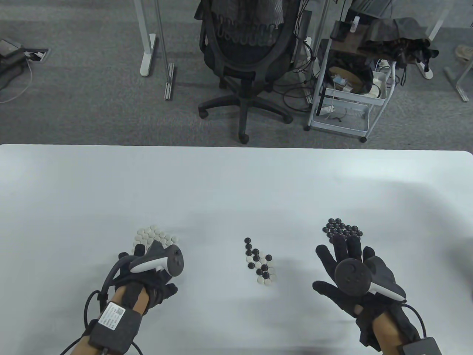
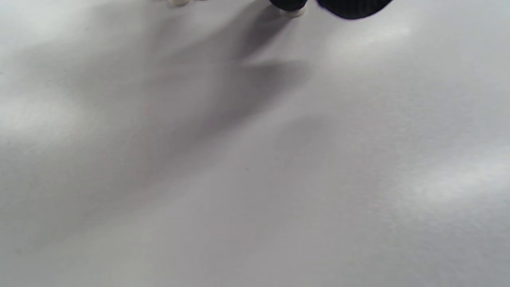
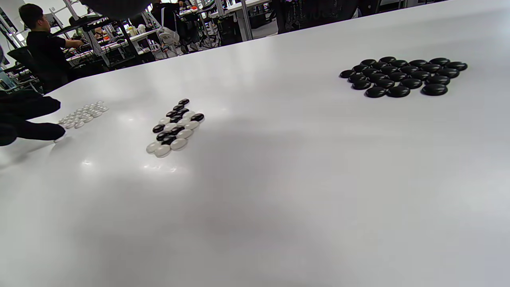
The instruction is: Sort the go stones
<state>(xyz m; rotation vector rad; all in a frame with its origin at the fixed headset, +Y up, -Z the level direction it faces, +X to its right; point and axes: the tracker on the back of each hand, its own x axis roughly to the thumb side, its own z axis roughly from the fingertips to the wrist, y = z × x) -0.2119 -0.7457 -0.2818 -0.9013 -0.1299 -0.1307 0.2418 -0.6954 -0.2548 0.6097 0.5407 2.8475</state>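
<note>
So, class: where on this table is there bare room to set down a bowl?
The far half of the table is bare. So are the gaps between mixed pile and white pile, and mixed and black pile. The hands crowd both sorted piles.

White table (image 1: 236,185) spans lower half of table view. Beyond far edge, grey carpet floor (image 1: 92,111). Black office chair (image 1: 245,63) stands behind table centre. White wire cart (image 1: 347,96) with cables and clutter to its right. White desk legs (image 1: 149,48) at left. Person in black (image 3: 44,44) seated at distant desks.
</note>
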